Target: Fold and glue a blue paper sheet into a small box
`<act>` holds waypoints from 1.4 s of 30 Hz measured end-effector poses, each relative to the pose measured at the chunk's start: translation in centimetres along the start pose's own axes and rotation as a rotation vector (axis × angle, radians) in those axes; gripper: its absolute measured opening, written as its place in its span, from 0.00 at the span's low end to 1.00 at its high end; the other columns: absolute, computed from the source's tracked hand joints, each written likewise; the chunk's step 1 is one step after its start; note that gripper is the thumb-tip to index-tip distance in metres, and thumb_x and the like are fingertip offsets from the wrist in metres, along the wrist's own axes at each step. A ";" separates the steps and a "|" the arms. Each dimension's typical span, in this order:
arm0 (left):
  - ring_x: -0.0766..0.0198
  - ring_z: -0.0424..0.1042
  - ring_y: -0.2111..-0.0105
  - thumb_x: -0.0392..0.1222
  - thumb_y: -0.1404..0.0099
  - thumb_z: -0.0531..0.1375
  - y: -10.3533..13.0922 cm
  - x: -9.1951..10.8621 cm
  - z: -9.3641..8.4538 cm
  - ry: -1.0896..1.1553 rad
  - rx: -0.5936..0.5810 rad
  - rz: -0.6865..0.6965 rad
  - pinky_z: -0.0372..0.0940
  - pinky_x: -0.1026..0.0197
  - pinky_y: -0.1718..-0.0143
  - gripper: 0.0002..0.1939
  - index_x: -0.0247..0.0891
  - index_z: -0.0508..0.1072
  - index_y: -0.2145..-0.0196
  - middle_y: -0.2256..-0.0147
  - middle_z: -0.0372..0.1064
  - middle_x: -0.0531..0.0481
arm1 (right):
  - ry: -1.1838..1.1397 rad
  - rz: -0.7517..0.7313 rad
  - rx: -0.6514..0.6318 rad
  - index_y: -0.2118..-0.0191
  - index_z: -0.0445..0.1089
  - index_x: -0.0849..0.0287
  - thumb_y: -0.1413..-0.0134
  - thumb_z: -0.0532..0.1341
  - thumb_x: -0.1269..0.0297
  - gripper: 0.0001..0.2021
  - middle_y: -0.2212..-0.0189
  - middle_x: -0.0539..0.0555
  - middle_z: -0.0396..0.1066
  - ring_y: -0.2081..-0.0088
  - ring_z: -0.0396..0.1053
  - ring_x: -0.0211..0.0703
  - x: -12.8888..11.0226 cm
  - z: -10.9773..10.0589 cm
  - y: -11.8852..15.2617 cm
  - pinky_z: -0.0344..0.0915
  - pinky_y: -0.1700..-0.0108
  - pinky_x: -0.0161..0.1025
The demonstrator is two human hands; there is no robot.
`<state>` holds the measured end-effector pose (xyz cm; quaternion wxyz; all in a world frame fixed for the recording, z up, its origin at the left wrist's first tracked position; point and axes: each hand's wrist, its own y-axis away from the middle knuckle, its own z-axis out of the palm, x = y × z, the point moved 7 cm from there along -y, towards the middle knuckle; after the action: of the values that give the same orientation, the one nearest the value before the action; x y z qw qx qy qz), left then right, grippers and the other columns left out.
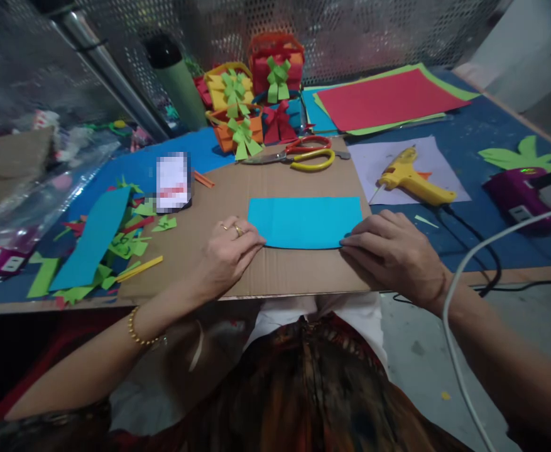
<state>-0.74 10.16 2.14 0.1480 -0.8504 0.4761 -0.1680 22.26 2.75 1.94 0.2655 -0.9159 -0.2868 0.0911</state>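
A blue sheet of paper [305, 221] lies on a brown cardboard sheet [284, 276] in front of me, its near edge slightly bowed. My left hand [234, 248] pinches the paper's near left corner. At the near right corner, the fingers of my right hand [392, 251] are closed on the same sheet. Just beyond the paper rest scissors with red and yellow handles [313, 154]. A yellow hot glue gun [414, 179] lies on a pale lilac sheet [445, 166] to the right of my right hand.
Small paper baskets with bows [240, 100] stand at the back, beside a green bottle [176, 81]. Stacked coloured paper [388, 100] lies back right. Paper scraps [124, 242] and a blue strip [93, 242] cover the left. A white cable [452, 301] hangs near my right forearm.
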 end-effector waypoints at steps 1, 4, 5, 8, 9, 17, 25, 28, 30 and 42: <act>0.57 0.71 0.59 0.40 0.24 0.55 0.0 -0.4 0.1 0.074 -0.008 -0.046 0.64 0.54 0.55 0.11 0.39 0.77 0.61 0.61 0.77 0.46 | -0.030 0.020 0.005 0.65 0.77 0.59 0.30 0.59 0.63 0.12 0.68 0.56 0.75 0.66 0.65 0.46 0.3 0.1 0.1 0.55 0.64 0.43; 0.58 0.71 0.58 0.40 0.25 0.57 -0.5 -1.6 0.5 0.264 -0.048 -0.165 0.64 0.54 0.54 0.10 0.40 0.77 0.62 0.63 0.74 0.49 | -0.129 0.111 -0.013 0.66 0.77 0.59 0.29 0.58 0.60 0.14 0.70 0.55 0.73 0.66 0.68 0.46 1.3 0.3 0.3 0.57 0.65 0.42; 0.58 0.70 0.59 0.41 0.26 0.57 -0.7 -2.0 0.6 0.304 -0.071 -0.201 0.63 0.55 0.55 0.09 0.40 0.76 0.63 0.64 0.73 0.50 | -0.156 0.145 -0.029 0.66 0.77 0.58 0.29 0.57 0.59 0.15 0.70 0.55 0.73 0.66 0.69 0.46 1.6 0.5 0.4 0.58 0.65 0.42; 0.58 0.68 0.61 0.41 0.27 0.56 -1.2 -2.7 1.0 0.343 -0.164 -0.302 0.62 0.55 0.57 0.10 0.40 0.74 0.66 0.66 0.71 0.50 | -0.194 0.238 -0.087 0.65 0.76 0.56 0.28 0.55 0.57 0.16 0.70 0.54 0.74 0.66 0.70 0.47 2.3 0.9 0.4 0.59 0.63 0.43; 0.58 0.67 0.62 0.42 0.27 0.55 -1.4 -2.8 1.1 0.337 -0.196 -0.327 0.61 0.55 0.57 0.10 0.39 0.73 0.66 0.66 0.70 0.50 | -0.202 0.269 -0.109 0.65 0.76 0.55 0.29 0.55 0.57 0.16 0.70 0.54 0.74 0.66 0.71 0.47 2.5 1.1 0.3 0.59 0.63 0.43; 0.58 0.65 0.63 0.44 0.29 0.55 -2.0 -2.7 1.3 0.291 -0.295 -0.376 0.59 0.54 0.59 0.09 0.40 0.69 0.67 0.67 0.69 0.50 | -0.324 0.526 -0.297 0.68 0.76 0.53 0.40 0.61 0.59 0.09 0.72 0.52 0.76 0.69 0.71 0.45 3.9 1.9 -0.4 0.59 0.65 0.42; 0.58 0.64 0.64 0.42 0.30 0.57 -2.2 -2.5 1.7 0.215 -0.289 -0.403 0.55 0.53 0.61 0.10 0.40 0.67 0.70 0.67 0.68 0.51 | -0.281 0.585 -0.360 0.71 0.73 0.54 0.43 0.59 0.59 0.09 0.74 0.52 0.75 0.72 0.69 0.44 4.0 2.1 -0.9 0.58 0.67 0.42; 0.58 0.63 0.64 0.42 0.31 0.58 -2.3 -2.6 1.8 0.200 -0.311 -0.417 0.55 0.54 0.61 0.09 0.40 0.66 0.70 0.68 0.67 0.51 | -0.282 0.607 -0.380 0.73 0.72 0.54 0.45 0.59 0.60 0.09 0.75 0.52 0.74 0.74 0.67 0.43 4.0 2.3 -1.0 0.57 0.68 0.42; 0.58 0.63 0.64 0.42 0.31 0.58 -2.4 -2.6 1.8 0.191 -0.325 -0.427 0.55 0.54 0.61 0.10 0.40 0.65 0.71 0.68 0.67 0.51 | -0.284 0.619 -0.390 0.73 0.72 0.54 0.45 0.60 0.60 0.09 0.76 0.51 0.73 0.74 0.67 0.42 4.0 2.3 -1.1 0.56 0.68 0.41; 0.58 0.61 0.65 0.42 0.32 0.57 -2.4 -2.6 2.1 0.194 -0.339 -0.411 0.54 0.54 0.62 0.10 0.40 0.63 0.72 0.69 0.65 0.51 | -0.219 0.594 -0.388 0.73 0.69 0.54 0.46 0.59 0.60 0.07 0.76 0.52 0.72 0.74 0.66 0.43 3.7 2.5 -1.4 0.55 0.69 0.42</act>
<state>0.73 13.80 0.90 -0.0799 -0.9216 0.3271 -0.1931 23.83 6.89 0.57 0.0168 -0.9774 -0.0470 0.2054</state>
